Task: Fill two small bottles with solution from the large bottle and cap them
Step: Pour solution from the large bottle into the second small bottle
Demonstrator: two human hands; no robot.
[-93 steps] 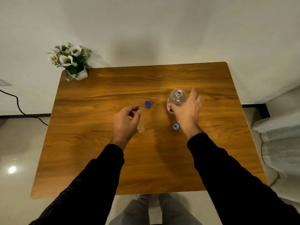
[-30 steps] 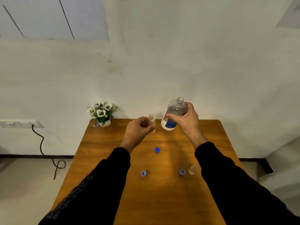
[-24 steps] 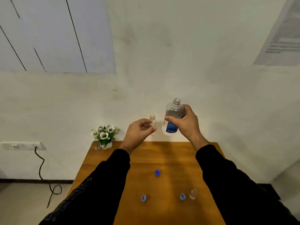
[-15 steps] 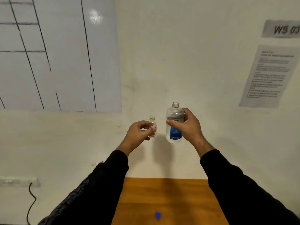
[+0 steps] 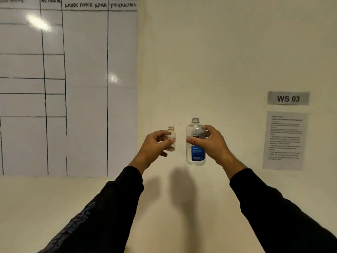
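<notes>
Clear, glossy plastic in the large bottle (image 5: 195, 143), with a smooth blue printed label (image 5: 198, 152). Clear plastic too in the small bottle (image 5: 171, 138), threaded at the neck. Matt black cloth on both sleeves (image 5: 116, 203). Glossy, light-catching whiteboard (image 5: 73, 88). Matt painted wall (image 5: 200, 61). Matt paper notice (image 5: 284, 140), slightly wrinkled.

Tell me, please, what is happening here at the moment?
A person in black sleeves holds two open bottles upright in front of a cream wall. The left hand pinches a small clear plastic bottle; the right hand grips a large clear plastic bottle with a blue label. Both are uncapped and side by side, apart. Nothing is being poured yet.
</notes>
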